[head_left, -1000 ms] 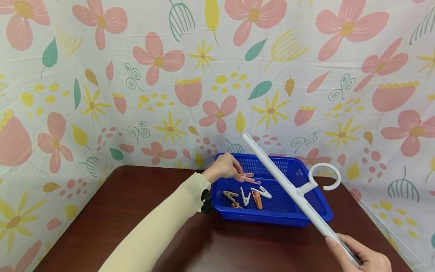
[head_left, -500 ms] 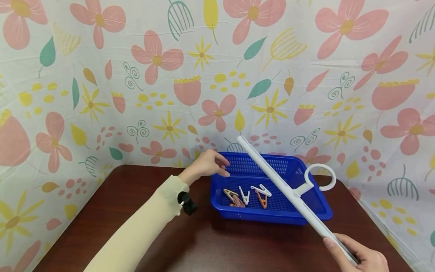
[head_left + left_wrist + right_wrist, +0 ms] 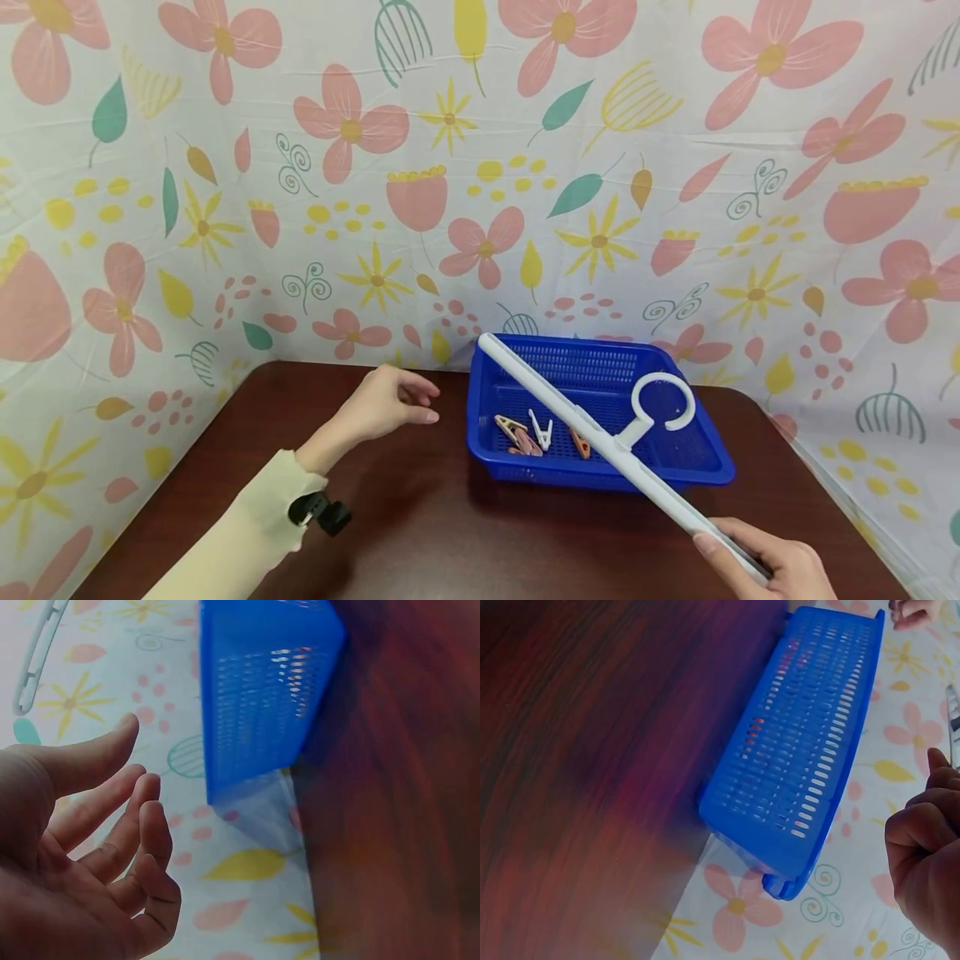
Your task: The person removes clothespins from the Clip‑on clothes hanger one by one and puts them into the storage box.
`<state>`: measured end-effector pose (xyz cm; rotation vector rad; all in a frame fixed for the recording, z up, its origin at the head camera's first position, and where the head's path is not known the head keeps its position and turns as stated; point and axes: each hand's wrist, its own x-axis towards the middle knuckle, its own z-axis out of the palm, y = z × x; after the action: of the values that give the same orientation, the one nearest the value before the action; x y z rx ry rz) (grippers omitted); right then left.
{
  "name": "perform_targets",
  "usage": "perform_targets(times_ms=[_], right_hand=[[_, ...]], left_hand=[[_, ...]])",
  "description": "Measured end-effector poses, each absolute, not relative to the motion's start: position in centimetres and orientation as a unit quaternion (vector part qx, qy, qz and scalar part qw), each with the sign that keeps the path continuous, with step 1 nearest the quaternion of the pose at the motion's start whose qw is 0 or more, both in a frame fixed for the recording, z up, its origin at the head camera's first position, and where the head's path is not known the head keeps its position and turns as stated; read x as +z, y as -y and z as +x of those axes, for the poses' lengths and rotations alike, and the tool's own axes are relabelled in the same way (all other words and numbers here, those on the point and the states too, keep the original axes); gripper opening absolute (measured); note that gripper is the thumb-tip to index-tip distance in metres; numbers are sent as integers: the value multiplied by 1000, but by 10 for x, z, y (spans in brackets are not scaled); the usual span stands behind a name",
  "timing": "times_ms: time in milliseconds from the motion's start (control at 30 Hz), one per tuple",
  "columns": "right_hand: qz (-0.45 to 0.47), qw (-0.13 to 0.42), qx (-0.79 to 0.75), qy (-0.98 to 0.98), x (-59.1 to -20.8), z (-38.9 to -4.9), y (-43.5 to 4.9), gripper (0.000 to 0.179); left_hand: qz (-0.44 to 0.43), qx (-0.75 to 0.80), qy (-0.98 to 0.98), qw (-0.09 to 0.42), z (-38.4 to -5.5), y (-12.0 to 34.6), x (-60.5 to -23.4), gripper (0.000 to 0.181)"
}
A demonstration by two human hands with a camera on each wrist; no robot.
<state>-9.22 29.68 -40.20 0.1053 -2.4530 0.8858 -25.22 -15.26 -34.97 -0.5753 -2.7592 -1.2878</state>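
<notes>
In the head view, my right hand [image 3: 776, 562] grips the lower end of a white clothes hanger [image 3: 600, 435], a slanted bar with a ring-shaped hook. The hanger passes above a blue plastic basket [image 3: 517, 467]. Inside the basket lie a beige clothespin [image 3: 508, 427], a white clothespin [image 3: 541, 431], pink pieces [image 3: 528, 442] that look like clothespins, and an orange clothespin [image 3: 580, 445] partly behind the bar. My left hand [image 3: 382, 404] hovers left of the basket, fingers loosely bent and holding nothing; the left wrist view shows its bare palm [image 3: 82, 900].
The basket stands on a dark brown table [image 3: 420, 517], near its back edge. A flower-patterned cloth [image 3: 480, 167] hangs behind and at both sides. A black strap device [image 3: 318, 510] is on my left wrist.
My left hand has let go of a pink clothespin in the basket and drawn back to the left. The hanger has lowered and shifted left, now covering the second white clothespin.
</notes>
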Motion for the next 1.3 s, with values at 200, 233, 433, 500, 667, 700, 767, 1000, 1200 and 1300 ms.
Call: perform_targets(times_ms=[200, 233, 433, 500, 667, 700, 767, 1000, 1200, 1300], right_hand=[[80, 254, 339, 902, -403, -93, -297, 21], [83, 249, 342, 902, -404, -93, -297, 21], [78, 179, 374, 907, -407, -93, -297, 16], [76, 149, 391, 905, -408, -94, -298, 23], [127, 116, 418, 892, -411, -94, -298, 43], [144, 116, 421, 888, -411, -94, -297, 44], [182, 120, 423, 879, -411, -95, -296, 46], [268, 93, 427, 859, -413, -100, -297, 44], [327, 36, 434, 839, -420, -109, -301, 38], [371, 30, 427, 824, -425, -114, -299, 39]], left_hand=[[-201, -416, 886, 40, -230, 176, -362, 25], [-202, -415, 886, 42, -226, 179, -363, 25], [-181, -413, 891, 41, -209, 194, -372, 22], [-178, -414, 892, 41, -205, 198, -374, 22], [-167, -413, 894, 49, -194, 209, -381, 20], [-164, -415, 894, 49, -192, 210, -382, 19], [-156, -419, 893, 49, -188, 214, -384, 18], [-135, -411, 899, 68, -176, 222, -390, 13], [-122, -406, 901, 95, -168, 228, -392, 12], [-118, -401, 903, 103, -165, 229, -393, 11]])
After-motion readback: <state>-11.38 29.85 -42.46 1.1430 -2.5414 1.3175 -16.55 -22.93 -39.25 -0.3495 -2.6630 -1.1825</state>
